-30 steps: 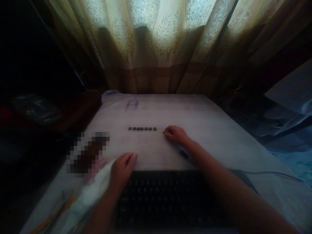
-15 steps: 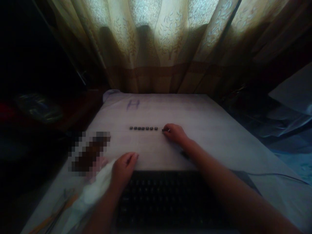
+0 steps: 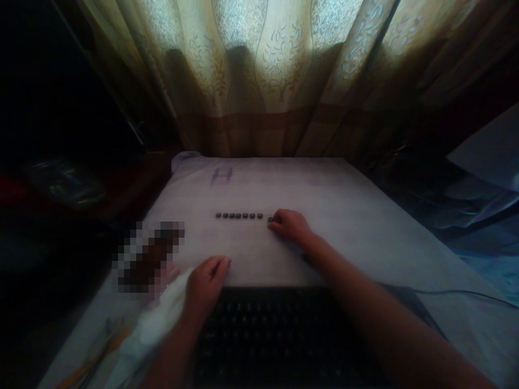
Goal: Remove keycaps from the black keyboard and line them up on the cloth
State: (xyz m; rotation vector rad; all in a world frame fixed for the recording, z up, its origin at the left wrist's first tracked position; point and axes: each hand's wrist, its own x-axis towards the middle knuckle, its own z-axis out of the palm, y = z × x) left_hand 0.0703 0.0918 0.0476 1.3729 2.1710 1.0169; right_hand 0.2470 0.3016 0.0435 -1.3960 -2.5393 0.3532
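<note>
My right hand [image 3: 290,224] pinches a small dark keycap [image 3: 270,220] between thumb and fingertips, at the table's surface. Just left of it, several similar keycaps [image 3: 238,215] lie in a straight row, with a gap between the row's right end and the pinched one. My left hand [image 3: 207,273] rests at the upper left corner of a black keyboard [image 3: 275,329], fingers curled together with nothing visible in them. My right forearm crosses above the keyboard's right part and hides some of its keys.
A pale cloth covers the table [image 3: 324,189], with an H-like mark near the far edge. White cloth [image 3: 166,308] and a blurred-out patch [image 3: 150,259] lie left of my left hand. A cable [image 3: 458,292] runs off right. Patterned curtains [image 3: 259,81] hang behind the table.
My right hand has shifted very slightly, bringing the keycap a touch closer to the row's right end. The view has tilted a little. My left hand stays in place.
</note>
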